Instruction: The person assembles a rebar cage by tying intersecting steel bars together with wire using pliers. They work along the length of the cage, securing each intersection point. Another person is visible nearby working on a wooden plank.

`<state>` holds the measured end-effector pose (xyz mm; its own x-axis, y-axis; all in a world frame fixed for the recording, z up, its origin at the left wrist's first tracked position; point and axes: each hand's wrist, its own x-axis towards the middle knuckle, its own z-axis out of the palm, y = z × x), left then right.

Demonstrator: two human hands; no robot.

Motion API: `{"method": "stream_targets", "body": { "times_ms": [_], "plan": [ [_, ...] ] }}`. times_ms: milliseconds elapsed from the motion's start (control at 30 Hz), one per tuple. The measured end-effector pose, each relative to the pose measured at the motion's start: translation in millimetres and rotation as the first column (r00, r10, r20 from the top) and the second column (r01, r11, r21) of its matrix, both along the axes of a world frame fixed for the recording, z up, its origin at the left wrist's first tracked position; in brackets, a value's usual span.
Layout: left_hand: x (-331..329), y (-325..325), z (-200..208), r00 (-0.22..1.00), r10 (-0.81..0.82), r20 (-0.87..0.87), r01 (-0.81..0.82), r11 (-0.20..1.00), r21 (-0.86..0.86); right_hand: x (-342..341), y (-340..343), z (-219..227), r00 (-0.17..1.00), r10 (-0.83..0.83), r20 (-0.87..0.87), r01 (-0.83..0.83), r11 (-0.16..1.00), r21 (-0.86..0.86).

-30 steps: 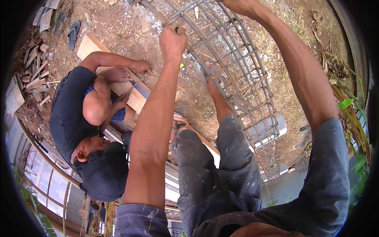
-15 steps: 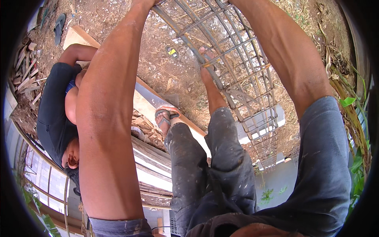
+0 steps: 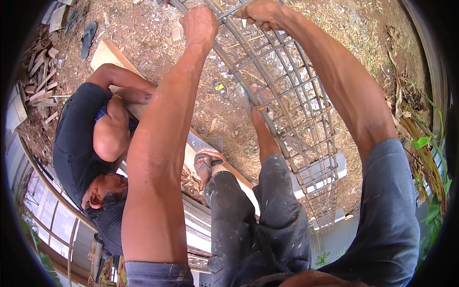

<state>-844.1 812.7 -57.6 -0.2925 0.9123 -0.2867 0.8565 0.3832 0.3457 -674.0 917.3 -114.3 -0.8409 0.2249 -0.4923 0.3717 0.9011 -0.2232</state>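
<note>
A long rebar cage [image 3: 292, 138] of straight bars and square stirrups slants from the top middle down past my right leg. My left hand [image 3: 200, 26] is closed in a fist around its left long bar near the top edge. A short way to the right, my right hand [image 3: 262, 14] has its fingers curled round a cross bar of the same cage. Both arms are stretched forward. My sandalled foot [image 3: 203, 167] rests beside a long board [image 3: 234, 170], and my other foot [image 3: 259, 95] shows partly behind the cage bars.
A co-worker in a dark shirt [image 3: 71, 134] crouches close at my left, hands by a wooden plank [image 3: 112, 55]. Scrap wood [image 3: 43, 81] and a loose sandal [image 3: 88, 38] lie at far left. A pale block [image 3: 330, 174] sits under the cage; plants [image 3: 425, 143] edge the right.
Both hands have come down into view from the top edge, still at the cage. The view has shifted, and more of the co-worker shows at the left.
</note>
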Motion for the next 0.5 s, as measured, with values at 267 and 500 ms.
{"method": "stream_targets", "body": {
  "times_ms": [267,500],
  "plan": [
    [12,2,-5,0.944,-0.306,-0.123,0.326,0.922,0.209,-2,-1,-2,0.979,0.012,-0.206,-0.005,1.000,0.031],
    [-8,28,-15,0.934,-0.304,0.189,0.284,0.951,0.127,-28,-27,92,0.492,-0.811,0.318,0.848,0.363,-0.386]
  ]
}}
